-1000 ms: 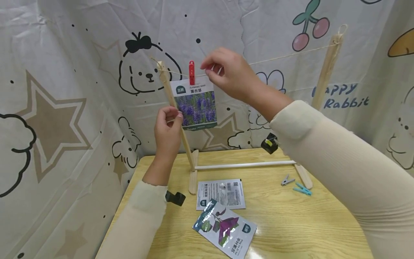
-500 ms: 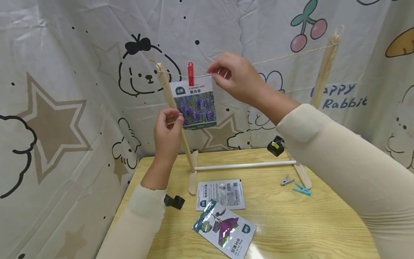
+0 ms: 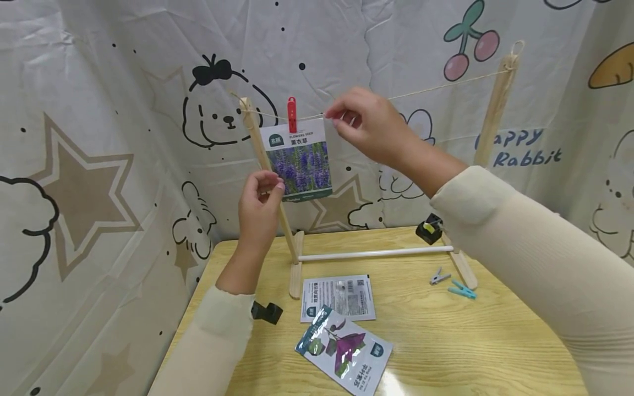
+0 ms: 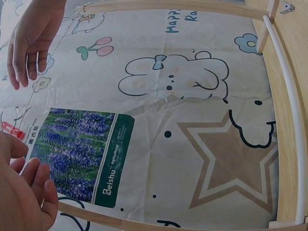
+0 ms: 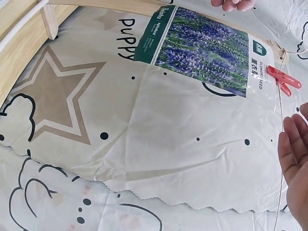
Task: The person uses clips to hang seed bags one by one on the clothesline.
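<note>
A lavender flower seed packet (image 3: 299, 165) hangs from a string (image 3: 431, 89), held at its top edge by a red clothespin (image 3: 292, 114). My right hand (image 3: 371, 124), fingers loosely bent, is beside the packet's upper right corner. In the right wrist view a gap shows between that hand (image 5: 298, 159) and the packet (image 5: 204, 48). My left hand (image 3: 260, 203) hovers by the packet's lower left edge, fingers relaxed. The right wrist view shows only its fingertips (image 5: 233, 4), apart from the packet. Neither hand holds anything.
The string runs between a left wooden post (image 3: 262, 143) and a right wooden post (image 3: 497, 110), joined below by a white rod (image 3: 376, 253). On the table (image 3: 446, 341) lie two seed packets, one text side up (image 3: 339, 297), one purple-leaved (image 3: 346, 352), plus grey (image 3: 438, 276) and blue (image 3: 463, 289) clothespins.
My right hand has drawn away from the red clothespin, rightward and slightly down. The left hand has shifted slightly down and right. The packet stays clipped on the string.
</note>
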A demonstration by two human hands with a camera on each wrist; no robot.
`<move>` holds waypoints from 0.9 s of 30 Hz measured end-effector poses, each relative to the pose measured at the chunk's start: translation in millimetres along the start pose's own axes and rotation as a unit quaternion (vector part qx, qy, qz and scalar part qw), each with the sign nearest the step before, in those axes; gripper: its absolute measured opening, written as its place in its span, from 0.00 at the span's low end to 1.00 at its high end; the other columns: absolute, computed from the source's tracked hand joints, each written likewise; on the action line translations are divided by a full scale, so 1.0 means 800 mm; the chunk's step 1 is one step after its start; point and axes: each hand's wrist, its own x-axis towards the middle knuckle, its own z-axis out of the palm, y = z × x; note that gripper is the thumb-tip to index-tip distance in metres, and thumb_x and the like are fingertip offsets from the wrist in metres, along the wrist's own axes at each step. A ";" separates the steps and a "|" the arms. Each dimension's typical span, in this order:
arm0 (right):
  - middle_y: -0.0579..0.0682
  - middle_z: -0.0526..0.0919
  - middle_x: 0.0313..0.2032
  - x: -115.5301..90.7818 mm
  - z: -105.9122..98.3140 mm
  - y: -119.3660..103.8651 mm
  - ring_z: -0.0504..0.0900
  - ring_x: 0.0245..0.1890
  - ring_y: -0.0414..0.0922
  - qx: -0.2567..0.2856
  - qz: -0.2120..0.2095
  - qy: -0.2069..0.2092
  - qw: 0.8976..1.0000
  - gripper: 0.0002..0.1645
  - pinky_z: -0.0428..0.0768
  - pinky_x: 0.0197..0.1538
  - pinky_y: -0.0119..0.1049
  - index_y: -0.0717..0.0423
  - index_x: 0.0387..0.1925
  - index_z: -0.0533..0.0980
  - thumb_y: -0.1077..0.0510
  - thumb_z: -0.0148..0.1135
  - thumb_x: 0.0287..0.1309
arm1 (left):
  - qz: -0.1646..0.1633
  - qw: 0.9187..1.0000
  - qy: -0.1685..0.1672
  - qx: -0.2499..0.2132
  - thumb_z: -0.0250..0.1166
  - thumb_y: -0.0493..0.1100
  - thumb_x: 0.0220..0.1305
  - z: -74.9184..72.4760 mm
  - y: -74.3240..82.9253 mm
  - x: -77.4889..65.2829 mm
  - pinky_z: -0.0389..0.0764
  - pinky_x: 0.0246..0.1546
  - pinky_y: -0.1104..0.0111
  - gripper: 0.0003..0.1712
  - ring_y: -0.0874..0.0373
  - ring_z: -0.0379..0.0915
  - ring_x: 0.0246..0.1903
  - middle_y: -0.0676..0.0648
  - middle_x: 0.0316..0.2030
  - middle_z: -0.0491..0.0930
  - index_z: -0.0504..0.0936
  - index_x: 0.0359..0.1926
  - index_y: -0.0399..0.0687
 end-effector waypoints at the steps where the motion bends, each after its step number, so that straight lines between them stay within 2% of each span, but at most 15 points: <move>1: 0.57 0.81 0.47 -0.001 0.000 0.001 0.78 0.45 0.47 0.002 -0.001 0.001 1.000 0.12 0.79 0.51 0.40 0.62 0.49 0.80 0.63 0.56 0.70 | 0.001 1.000 -0.002 -0.001 0.60 0.41 0.74 0.000 0.000 0.000 0.75 0.51 0.68 0.12 0.60 0.74 0.47 0.49 0.45 0.77 0.74 0.53 0.41; 9: 0.56 0.82 0.46 -0.012 -0.002 0.009 0.79 0.43 0.45 0.003 0.002 0.014 1.000 0.11 0.77 0.48 0.32 0.61 0.48 0.81 0.64 0.56 0.70 | 0.000 1.000 -0.015 -0.012 0.60 0.40 0.74 0.001 -0.002 -0.002 0.75 0.49 0.69 0.12 0.60 0.74 0.47 0.49 0.45 0.77 0.74 0.53 0.40; 15: 0.55 0.82 0.46 -0.019 -0.002 0.015 0.79 0.44 0.45 -0.002 0.011 0.012 1.000 0.12 0.78 0.48 0.36 0.60 0.49 0.82 0.62 0.56 0.71 | -0.004 1.000 -0.020 -0.008 0.59 0.39 0.74 0.001 -0.003 -0.005 0.75 0.50 0.68 0.12 0.60 0.74 0.47 0.48 0.45 0.77 0.74 0.54 0.40; 19: 0.55 0.82 0.46 -0.023 -0.003 0.015 0.79 0.44 0.46 -0.003 0.013 0.014 1.000 0.12 0.77 0.48 0.34 0.60 0.49 0.82 0.63 0.55 0.71 | -0.007 1.000 -0.026 -0.005 0.59 0.39 0.73 0.001 -0.005 -0.006 0.75 0.50 0.68 0.13 0.59 0.74 0.46 0.49 0.45 0.77 0.74 0.54 0.38; 27: 0.55 0.82 0.47 -0.031 -0.005 0.018 0.79 0.45 0.45 0.001 0.026 0.013 1.000 0.12 0.77 0.48 0.35 0.60 0.49 0.81 0.62 0.55 0.71 | -0.022 0.999 -0.043 0.005 0.59 0.41 0.74 0.002 -0.010 -0.009 0.75 0.53 0.63 0.11 0.58 0.74 0.48 0.47 0.47 0.78 0.74 0.53 0.43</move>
